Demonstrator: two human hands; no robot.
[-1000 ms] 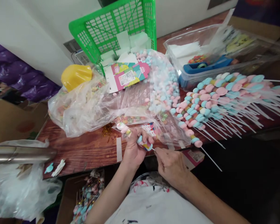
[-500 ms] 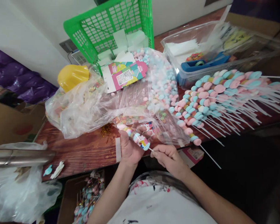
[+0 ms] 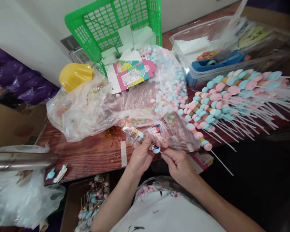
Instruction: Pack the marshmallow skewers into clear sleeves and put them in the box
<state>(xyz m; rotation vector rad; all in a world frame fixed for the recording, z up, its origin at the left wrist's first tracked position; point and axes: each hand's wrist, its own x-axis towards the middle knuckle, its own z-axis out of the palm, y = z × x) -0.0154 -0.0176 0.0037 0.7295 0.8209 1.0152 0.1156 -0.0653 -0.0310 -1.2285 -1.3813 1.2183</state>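
A marshmallow skewer (image 3: pixel 134 132) in a clear printed wrapper slants across the front of the table. My left hand (image 3: pixel 143 155) is closed round its lower part, with the wrapped top sticking out beyond the fingers. The white stick comes out at the lower end, pinched between the thumb and fingers of my right hand (image 3: pixel 180 163). Bare marshmallow skewers (image 3: pixel 222 96) lie piled at the right, their sticks pointing right. Behind my hands, clear bags hold loose pink and blue marshmallows (image 3: pixel 170 79) and small coloured candies (image 3: pixel 169 119).
A green basket (image 3: pixel 91 35) stands at the back, near a yellow bowl-like thing (image 3: pixel 76 77). Back right is a clear tub (image 3: pixel 207 75) with a blue tape dispenser (image 3: pixel 217 64). A steel flask (image 3: pixel 21 162) lies at left. A box of wrapped skewers (image 3: pixel 71 201) sits below the table edge.
My left hand has gone from a partly open palm under the skewer to fingers closed round its lower part. My right hand stays at the stick. The view has shifted slightly.
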